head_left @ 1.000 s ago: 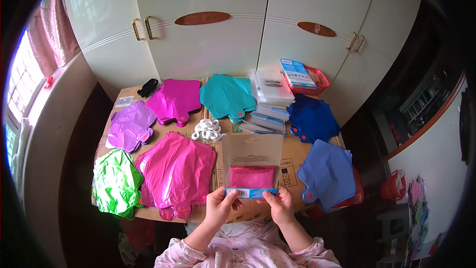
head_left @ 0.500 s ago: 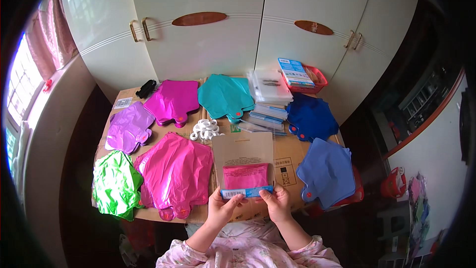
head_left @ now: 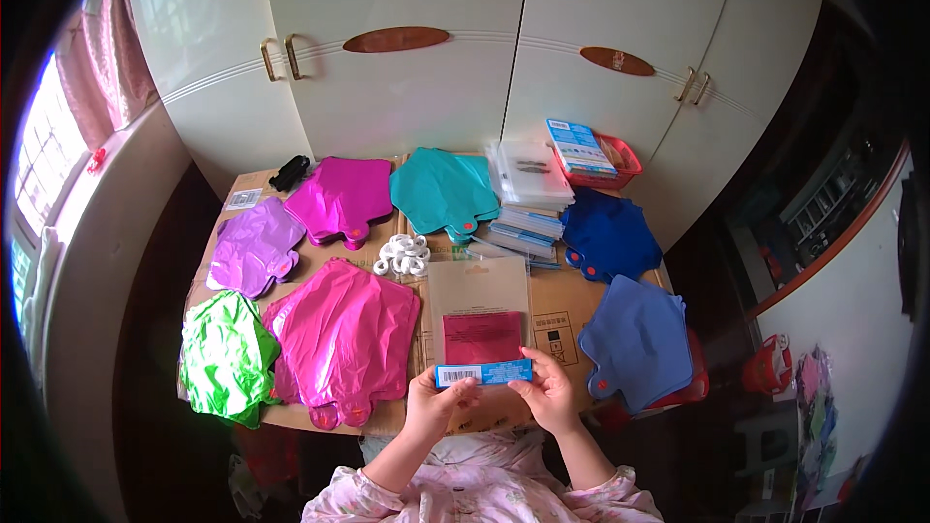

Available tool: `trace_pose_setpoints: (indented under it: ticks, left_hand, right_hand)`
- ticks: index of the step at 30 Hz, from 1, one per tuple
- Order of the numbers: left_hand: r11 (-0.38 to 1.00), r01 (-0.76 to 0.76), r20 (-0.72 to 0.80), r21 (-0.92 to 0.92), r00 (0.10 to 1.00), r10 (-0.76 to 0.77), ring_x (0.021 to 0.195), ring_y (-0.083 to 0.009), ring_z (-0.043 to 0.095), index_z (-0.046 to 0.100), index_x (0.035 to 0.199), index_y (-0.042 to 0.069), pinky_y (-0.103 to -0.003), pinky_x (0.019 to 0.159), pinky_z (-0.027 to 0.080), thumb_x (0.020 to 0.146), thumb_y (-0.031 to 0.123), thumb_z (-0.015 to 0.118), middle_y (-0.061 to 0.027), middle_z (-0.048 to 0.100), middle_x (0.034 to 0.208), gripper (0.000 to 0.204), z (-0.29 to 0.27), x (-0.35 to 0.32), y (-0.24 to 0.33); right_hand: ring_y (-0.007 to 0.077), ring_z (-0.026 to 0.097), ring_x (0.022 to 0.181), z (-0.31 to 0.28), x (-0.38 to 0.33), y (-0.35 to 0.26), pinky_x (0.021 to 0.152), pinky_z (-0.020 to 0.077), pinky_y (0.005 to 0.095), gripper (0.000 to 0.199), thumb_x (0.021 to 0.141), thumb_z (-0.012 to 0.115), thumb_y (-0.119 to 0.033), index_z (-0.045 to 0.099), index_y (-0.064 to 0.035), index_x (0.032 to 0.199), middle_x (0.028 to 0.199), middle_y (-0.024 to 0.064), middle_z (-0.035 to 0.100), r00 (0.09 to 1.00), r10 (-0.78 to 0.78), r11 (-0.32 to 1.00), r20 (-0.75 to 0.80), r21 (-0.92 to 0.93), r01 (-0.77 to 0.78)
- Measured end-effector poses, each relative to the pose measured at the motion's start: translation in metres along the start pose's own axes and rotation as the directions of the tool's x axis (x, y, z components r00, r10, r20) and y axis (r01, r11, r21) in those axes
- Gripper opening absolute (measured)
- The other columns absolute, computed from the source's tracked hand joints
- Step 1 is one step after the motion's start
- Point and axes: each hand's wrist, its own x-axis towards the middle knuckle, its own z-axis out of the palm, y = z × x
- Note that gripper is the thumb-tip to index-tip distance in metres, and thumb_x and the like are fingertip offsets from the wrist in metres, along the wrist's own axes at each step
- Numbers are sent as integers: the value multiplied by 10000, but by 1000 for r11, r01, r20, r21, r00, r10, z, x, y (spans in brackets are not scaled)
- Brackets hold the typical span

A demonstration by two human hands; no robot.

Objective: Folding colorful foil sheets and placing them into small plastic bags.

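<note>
In front of me is a clear plastic packet (head_left: 480,289) with a hanging hole at its top. A folded pink foil sheet (head_left: 481,337) shows inside it, above a blue label strip (head_left: 504,371) with a barcode. My left hand (head_left: 438,407) grips the strip's lower left corner, thumb on top. At the lower right corner my right hand (head_left: 547,394) holds the packet between thumb and fingers. A pile of flat pink foil balloons (head_left: 349,334) lies to the left of the packet. White rings of ribbon or tape (head_left: 402,255) are heaped beyond it.
Cardboard (head_left: 455,416) covers the table. Around its edge lie green (head_left: 228,353), lilac (head_left: 254,247), magenta (head_left: 341,196), teal (head_left: 444,189), dark blue (head_left: 612,234) and lighter blue (head_left: 639,341) foil piles. Stacked clear packets (head_left: 528,179) stand near a red basket (head_left: 625,163).
The packet has tilted and its pink content looks darker. My right hand has shifted slightly up and right along its edge, with the fingers spread a little more.
</note>
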Motion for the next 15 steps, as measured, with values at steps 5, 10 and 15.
trace_pose_setpoints:
  ticks: [5, 10, 15]
  left_hand:
    - [997, -60, -37, -41, 998, 58, 698, -115, 647, 596, 885, 35, -242, 610, 530, 818, 49, 710, -61, 676, 798, 133, -5, 4, -12]
    - [953, -68, -85, -294, 995, 44, 693, -117, 625, 593, 911, 44, -247, 634, 507, 837, 28, 672, -49, 659, 826, 110, 4, 0, -17]
    - [950, -83, -129, -301, 991, 46, 667, -110, 605, 607, 912, 46, -251, 631, 495, 863, 30, 633, -33, 650, 817, 58, 7, -8, -21]
  right_hand:
    - [117, 615, 915, 6, -8, 13, 809, 502, 250, 446, 857, 636, 29, 473, 6, 1271, 1032, 100, 649, 995, -17, 1000, -94, 9, 18]
    - [131, 618, 903, 23, -15, 14, 814, 500, 261, 413, 860, 635, 24, 467, -1, 1236, 1023, 108, 648, 983, -31, 998, -179, 49, 40]
    - [155, 612, 961, 38, -28, 30, 825, 486, 267, 460, 854, 647, 11, 417, -9, 1252, 1072, 135, 628, 984, -64, 992, -167, 93, 80]
